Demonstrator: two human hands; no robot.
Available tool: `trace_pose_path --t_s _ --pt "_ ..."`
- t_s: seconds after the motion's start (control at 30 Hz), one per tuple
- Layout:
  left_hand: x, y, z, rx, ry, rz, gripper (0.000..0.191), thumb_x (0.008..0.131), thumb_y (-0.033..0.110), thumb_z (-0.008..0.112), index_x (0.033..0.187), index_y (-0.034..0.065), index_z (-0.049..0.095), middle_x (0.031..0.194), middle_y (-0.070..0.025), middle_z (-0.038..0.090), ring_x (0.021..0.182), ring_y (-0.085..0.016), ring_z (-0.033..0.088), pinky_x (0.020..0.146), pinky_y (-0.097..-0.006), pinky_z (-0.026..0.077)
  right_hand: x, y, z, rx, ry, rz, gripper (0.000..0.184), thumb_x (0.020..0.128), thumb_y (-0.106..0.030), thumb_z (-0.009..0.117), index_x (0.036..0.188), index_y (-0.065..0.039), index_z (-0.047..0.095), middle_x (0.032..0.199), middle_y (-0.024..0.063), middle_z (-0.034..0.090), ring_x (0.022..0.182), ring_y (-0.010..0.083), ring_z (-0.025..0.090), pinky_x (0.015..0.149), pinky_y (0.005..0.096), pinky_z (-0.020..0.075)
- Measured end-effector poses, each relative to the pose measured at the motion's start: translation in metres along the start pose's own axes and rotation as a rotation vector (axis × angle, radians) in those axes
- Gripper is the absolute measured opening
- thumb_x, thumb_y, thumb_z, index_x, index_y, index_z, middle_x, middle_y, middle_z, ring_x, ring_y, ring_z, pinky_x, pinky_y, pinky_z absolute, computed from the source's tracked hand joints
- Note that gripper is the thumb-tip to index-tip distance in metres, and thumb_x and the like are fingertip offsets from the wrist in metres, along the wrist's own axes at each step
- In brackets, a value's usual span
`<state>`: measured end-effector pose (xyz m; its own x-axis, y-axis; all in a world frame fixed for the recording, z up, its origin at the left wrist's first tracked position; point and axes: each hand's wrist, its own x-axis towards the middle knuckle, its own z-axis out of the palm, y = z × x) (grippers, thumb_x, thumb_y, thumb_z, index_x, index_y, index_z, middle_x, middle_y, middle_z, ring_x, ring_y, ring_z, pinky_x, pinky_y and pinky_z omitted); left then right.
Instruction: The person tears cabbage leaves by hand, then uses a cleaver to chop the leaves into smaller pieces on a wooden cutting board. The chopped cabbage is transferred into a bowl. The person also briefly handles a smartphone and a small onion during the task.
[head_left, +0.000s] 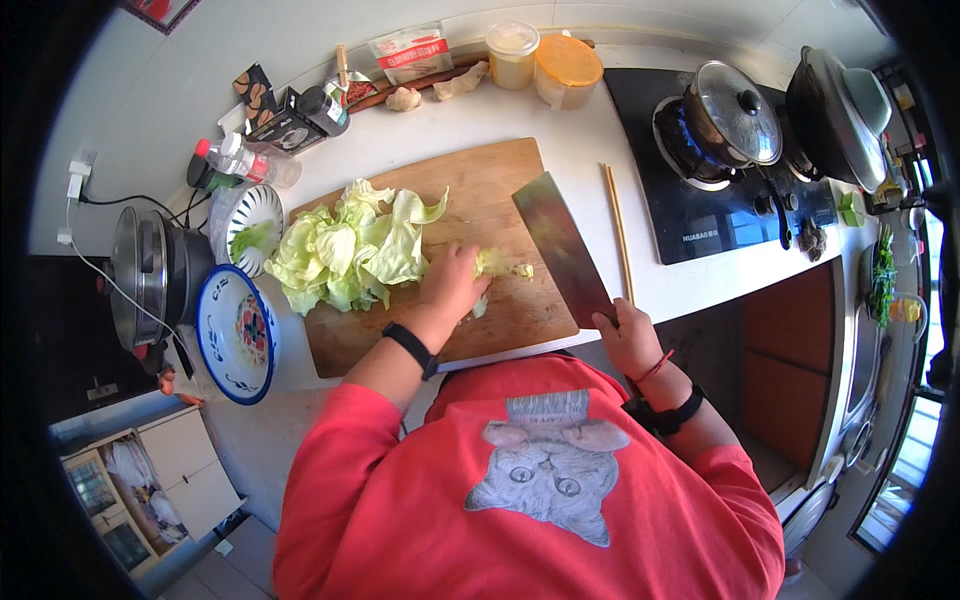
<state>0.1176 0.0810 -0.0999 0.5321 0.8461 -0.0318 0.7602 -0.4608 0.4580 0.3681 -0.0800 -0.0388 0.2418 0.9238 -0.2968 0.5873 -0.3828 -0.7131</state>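
A Chinese cleaver (562, 244) is held by its handle in my right hand (628, 337), its broad blade over the right edge of a wooden cutting board (480, 176). My left hand (450, 281) is low over the middle of the board, thumb and fingers around a small pale cabbage piece (486, 264) that is partly hidden and blurred. Between that hand and the blade lies a small cabbage scrap (523, 271). Loose cabbage leaves (345, 247) are heaped on the board's left side, beside my left hand.
Wooden chopsticks (619, 232) lie right of the board. Beyond them, a lidded pot (731, 112) sits over a lit burner on the gas stove (675, 217). On the left are an enamel basin (214, 322) and a striped bowl (271, 210) with a leaf inside.
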Motion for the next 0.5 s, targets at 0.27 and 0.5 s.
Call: trace_pose_path --t_s 0.27,0.5 --pt "-0.019 0.010 0.004 0.027 0.095 -0.074 0.075 0.069 0.037 0.079 0.123 -0.0028 0.047 0.131 -0.0255 0.042 0.121 -0.043 0.042 0.101 -0.0525 0.036 -0.001 -0.040 0.024 -0.152 -0.020 -0.084 0.018 0.089 -0.015 0.058 0.084 0.001 0.054 0.081 0.0251 0.061 0.074 0.0449 0.058 0.064 0.0491 0.0467" --pt "-0.033 -0.009 -0.005 -0.079 -0.005 0.099 0.069 0.073 0.022 0.073 0.129 -0.0060 0.043 0.128 -0.0248 0.045 0.120 -0.043 0.042 0.101 -0.0478 0.039 -0.012 -0.065 0.037 -0.290 -0.086 -0.039 0.017 0.094 -0.019 0.050 0.091 -0.003 0.052 0.089 0.0207 0.062 0.075 0.0418 0.061 0.066 0.0494 0.0503"
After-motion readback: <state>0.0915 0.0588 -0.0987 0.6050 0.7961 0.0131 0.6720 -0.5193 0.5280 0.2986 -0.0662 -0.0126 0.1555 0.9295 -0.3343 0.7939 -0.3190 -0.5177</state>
